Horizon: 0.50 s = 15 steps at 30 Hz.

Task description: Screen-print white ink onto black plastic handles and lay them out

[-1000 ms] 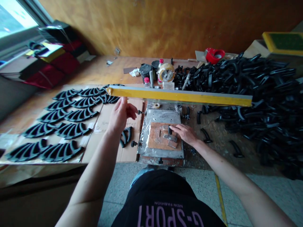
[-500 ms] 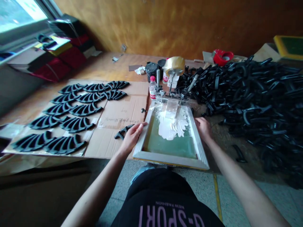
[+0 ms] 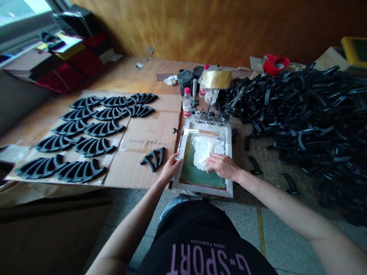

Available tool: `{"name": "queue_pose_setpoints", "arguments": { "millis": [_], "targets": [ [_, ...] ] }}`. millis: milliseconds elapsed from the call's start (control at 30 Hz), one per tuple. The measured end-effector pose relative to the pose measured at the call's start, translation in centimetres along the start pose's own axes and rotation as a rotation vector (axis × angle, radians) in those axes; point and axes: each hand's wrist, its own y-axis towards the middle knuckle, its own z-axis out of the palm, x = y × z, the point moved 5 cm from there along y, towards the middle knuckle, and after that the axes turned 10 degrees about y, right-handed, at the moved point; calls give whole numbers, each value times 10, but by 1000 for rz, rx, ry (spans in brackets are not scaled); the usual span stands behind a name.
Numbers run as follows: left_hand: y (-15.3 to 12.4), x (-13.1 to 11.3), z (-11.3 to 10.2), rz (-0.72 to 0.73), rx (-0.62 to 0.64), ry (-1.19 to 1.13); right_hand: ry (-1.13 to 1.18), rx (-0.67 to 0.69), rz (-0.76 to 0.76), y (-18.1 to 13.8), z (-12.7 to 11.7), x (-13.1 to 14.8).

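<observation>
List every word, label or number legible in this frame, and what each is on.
"G-SPORT": large letters on the black shirt, seen upside down.
"NEW FASHION": small line above it on the same shirt.
Red label on the bottle: too small to read.
Handwriting on the cardboard: blurred, unreadable.

Black fan-shaped pieces (image 3: 86,137) are laid in rows on cardboard (image 3: 134,172). Black parts (image 3: 315,114) are heaped at the right, and a red-capped bottle (image 3: 187,102) is stood between.
</observation>
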Motion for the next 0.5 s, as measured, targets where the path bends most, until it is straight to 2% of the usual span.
{"name": "queue_pose_setpoints", "arguments": {
  "millis": [100,233,367,433,500],
  "targets": [
    [-2,-3,-1,-11,-6,10,10,53,-18,-4,-5,2],
    [-5,-10,-3,-18,11,-29,-97,-100,71,5,-3,-1],
    [-8,-15,-4,-24,14,-56,-86,-105,-27,-5,11,10],
    [-10,-19,-5,-26,16,-61,-28,-94,-16,-3,5,10],
    [-13,-26,-9,-25,22,-55,7,-140,69,13,-12,1]
  ]
}}
